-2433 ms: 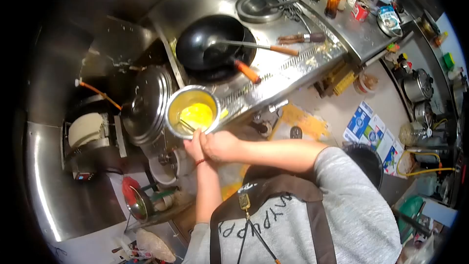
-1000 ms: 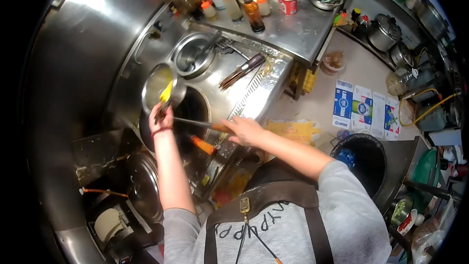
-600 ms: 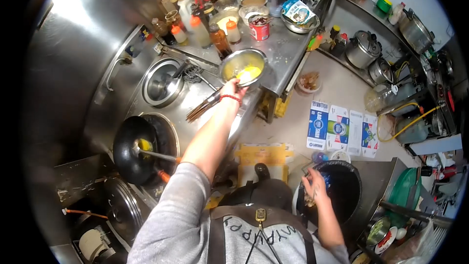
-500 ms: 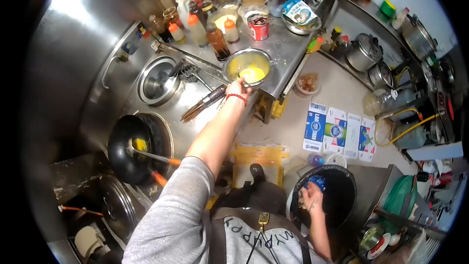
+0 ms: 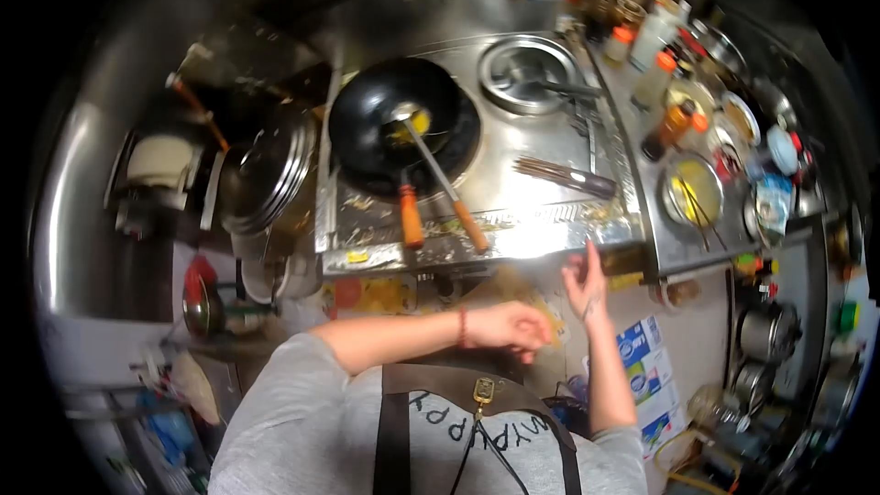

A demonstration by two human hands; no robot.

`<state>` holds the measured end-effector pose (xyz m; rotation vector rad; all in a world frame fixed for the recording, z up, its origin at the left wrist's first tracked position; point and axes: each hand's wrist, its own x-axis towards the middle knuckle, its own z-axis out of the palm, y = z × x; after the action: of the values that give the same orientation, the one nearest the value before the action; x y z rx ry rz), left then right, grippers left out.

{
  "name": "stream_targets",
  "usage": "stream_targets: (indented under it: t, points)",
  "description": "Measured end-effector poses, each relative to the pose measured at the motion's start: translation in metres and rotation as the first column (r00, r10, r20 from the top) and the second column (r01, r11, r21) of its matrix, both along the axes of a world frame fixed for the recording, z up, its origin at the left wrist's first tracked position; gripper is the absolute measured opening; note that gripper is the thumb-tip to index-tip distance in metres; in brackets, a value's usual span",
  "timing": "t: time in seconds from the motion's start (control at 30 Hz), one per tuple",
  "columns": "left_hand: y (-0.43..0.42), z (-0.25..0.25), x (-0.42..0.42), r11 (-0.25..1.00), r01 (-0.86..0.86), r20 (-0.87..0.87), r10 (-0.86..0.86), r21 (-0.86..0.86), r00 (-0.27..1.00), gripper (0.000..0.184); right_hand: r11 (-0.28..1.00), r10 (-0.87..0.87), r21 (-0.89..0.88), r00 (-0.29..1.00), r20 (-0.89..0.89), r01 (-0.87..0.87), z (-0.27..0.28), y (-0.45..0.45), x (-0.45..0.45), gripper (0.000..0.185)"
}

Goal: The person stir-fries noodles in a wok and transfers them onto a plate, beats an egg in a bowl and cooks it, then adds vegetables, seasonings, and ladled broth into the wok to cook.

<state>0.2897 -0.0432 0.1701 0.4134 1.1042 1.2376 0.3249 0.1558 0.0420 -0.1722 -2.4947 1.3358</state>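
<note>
My left hand (image 5: 513, 327), a red bracelet at its wrist, is in front of my chest, empty, with loosely bent fingers. My right hand (image 5: 585, 286) is near the stove's front edge, fingers apart and nothing in it. A black wok (image 5: 367, 115) with an orange handle sits on the stove. Inside it, the head of a ladle (image 5: 440, 170) rests by a little yellow egg-like liquid (image 5: 419, 122); its wooden handle leans over the wok's rim. A metal bowl (image 5: 674, 206) with yellow liquid and chopsticks (image 5: 692, 200) stands on the right counter.
A round metal pot (image 5: 521, 101) and a bamboo brush (image 5: 573, 176) are right of the wok. Bottles, including an amber one (image 5: 667, 131), crowd the right counter (image 5: 683, 255). A large lidded pot (image 5: 266, 174) stands left. Flattened cardboard (image 5: 642, 357) lies on the floor.
The metal bowl has left my left hand and now stands on the right counter. My left hand has come back before my chest. My right hand has risen from the black bin. The view has turned.
</note>
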Motion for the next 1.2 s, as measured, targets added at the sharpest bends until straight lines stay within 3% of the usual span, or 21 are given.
stream_targets:
  t: [0.07,0.17,0.27,0.33,0.43,0.5,0.53,0.57,0.63,0.67,0.8,0.9,0.93,0.97,1.0,1.03,1.07,1.1,1.13,1.17,1.2]
  points:
    - [-0.058,-0.005,0.008,0.99,-0.117,-0.037,0.114,-0.084,0.993,0.017,0.993,0.082,-0.096,0.991,0.107,-0.072,0.045,-0.017,-0.044,0.057]
    - [-0.132,-0.018,0.027,0.927,-0.374,-0.042,0.373,-0.022,0.927,0.016,0.967,0.235,0.071,0.964,0.127,-0.245,0.043,-0.069,-0.098,0.06]
    - [-0.205,-0.041,0.042,0.769,-0.638,-0.063,0.635,-0.044,0.77,0.018,0.953,0.282,0.03,0.921,0.268,-0.3,0.043,-0.139,-0.12,0.074]
    - [-0.262,-0.072,0.055,0.579,-0.8,-0.237,0.764,-0.159,0.6,0.018,0.925,0.231,0.203,0.898,0.374,-0.323,0.039,-0.165,-0.134,0.071]
    - [-0.394,-0.199,0.118,0.111,-0.99,-0.44,0.887,-0.092,0.14,0.023,0.989,0.057,0.113,0.959,0.277,-0.091,0.047,-0.182,-0.146,0.06]
    - [-0.542,-0.375,0.215,-0.067,-0.967,-0.727,0.672,-0.246,0.139,0.024,0.947,0.042,0.3,0.972,0.232,-0.112,0.055,-0.168,-0.142,0.055]
    - [-0.598,-0.41,0.275,-0.142,-0.968,-0.84,0.532,-0.208,0.102,0.02,0.913,0.032,0.391,0.978,0.207,-0.112,0.059,-0.162,-0.141,0.052]
    - [-0.624,-0.385,0.319,-0.248,-0.874,-0.847,0.455,-0.418,0.276,0.02,0.956,0.139,0.244,0.983,0.122,-0.166,0.058,-0.148,-0.131,0.051]
    - [-0.645,-0.341,0.381,-0.359,-0.612,-0.703,0.471,-0.705,0.533,0.02,0.925,0.138,0.335,0.981,0.137,-0.177,0.094,-0.147,-0.1,0.052]
    - [-0.652,-0.332,0.404,-0.365,-0.525,-0.639,0.48,-0.769,0.601,0.02,0.916,0.018,0.376,0.948,0.317,-0.143,0.13,-0.163,-0.082,0.054]
    - [-0.654,-0.331,0.457,-0.27,-0.298,-0.388,0.4,-0.916,0.83,0.024,0.9,-0.023,0.42,0.95,0.311,-0.116,0.121,-0.178,-0.077,0.046]
    - [-0.631,-0.35,0.448,-0.148,-0.241,-0.241,-0.018,-0.959,0.97,0.029,0.826,-0.003,0.545,0.966,0.26,-0.144,0.101,-0.203,-0.097,0.039]
    - [-0.62,-0.356,0.432,-0.123,-0.304,-0.291,-0.111,-0.945,0.95,0.03,0.814,0.018,0.562,0.973,0.232,-0.149,0.092,-0.211,-0.108,0.04]
    - [-0.608,-0.355,0.404,-0.063,-0.507,-0.509,0.017,-0.86,0.861,0.024,0.811,0.034,0.562,0.972,0.232,-0.163,0.092,-0.219,-0.121,0.04]
    - [-0.589,-0.333,0.36,-0.029,-0.76,-0.727,0.32,-0.649,0.608,0.018,0.841,-0.001,0.525,0.968,0.25,-0.135,0.093,-0.228,-0.134,0.041]
    - [-0.568,-0.287,0.316,-0.061,-0.919,-0.696,0.673,-0.389,0.25,0.012,0.868,-0.031,0.485,0.962,0.271,-0.109,0.09,-0.237,-0.143,0.042]
    - [-0.545,-0.222,0.278,-0.093,-0.975,-0.531,0.847,-0.204,0.03,0.008,0.895,-0.073,0.434,0.928,0.364,-0.1,0.082,-0.227,-0.158,0.041]
    - [-0.522,-0.166,0.249,-0.097,-0.993,-0.388,0.919,-0.072,-0.062,0.008,0.93,0.095,0.318,0.957,0.273,-0.183,0.068,-0.203,-0.169,0.041]
    - [-0.506,-0.154,0.236,-0.082,-0.996,-0.596,0.802,-0.025,-0.051,0.006,0.959,0.178,0.175,0.956,0.234,-0.221,0.059,-0.184,-0.177,0.042]
    - [-0.496,-0.141,0.227,-0.06,-0.998,-0.524,0.85,0.018,-0.061,0.01,0.964,0.257,0.027,0.948,0.189,-0.266,0.049,-0.165,-0.184,0.042]
    - [-0.494,-0.149,0.236,-0.112,-0.993,-0.498,0.859,0.038,-0.116,0.013,0.639,0.175,-0.758,0.936,0.306,0.129,0.029,-0.133,-0.211,0.038]
